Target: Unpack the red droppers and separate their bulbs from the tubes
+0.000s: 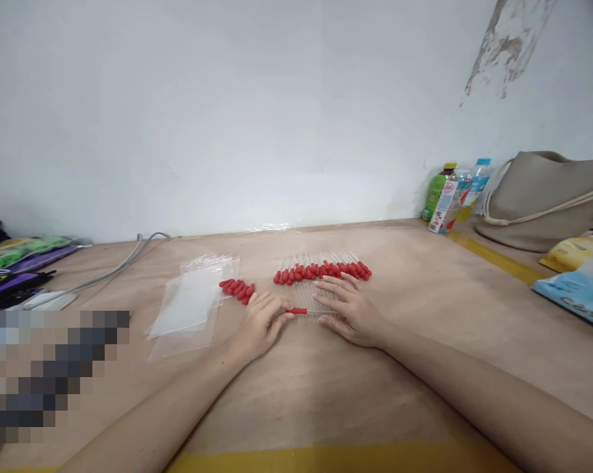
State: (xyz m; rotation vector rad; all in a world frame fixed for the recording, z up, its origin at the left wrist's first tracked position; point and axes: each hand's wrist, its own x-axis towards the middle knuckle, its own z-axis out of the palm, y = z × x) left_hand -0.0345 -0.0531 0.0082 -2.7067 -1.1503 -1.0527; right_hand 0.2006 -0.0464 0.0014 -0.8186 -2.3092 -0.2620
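My left hand (265,323) pinches the red rubber bulb of a dropper (299,311) between thumb and fingers. The dropper's clear thin tube reaches to the right into my right hand (353,312), whose thumb and fingers lie around its end. Beneath that hand several clear thin tubes (304,294) lie side by side on the table. Just behind them is a row of droppers with red bulbs (321,270), their tubes pointing to the wall. Loose red rubber bulbs (237,289) are heaped beyond my left hand, partly hidden by it.
Clear plastic zip bags (188,305) lie in a stack left of the bulbs. A grey cable (114,266) runs along the left. Bottles (447,197) and a beige bag (547,197) stand at the back right, near a blue and yellow packet (580,282).
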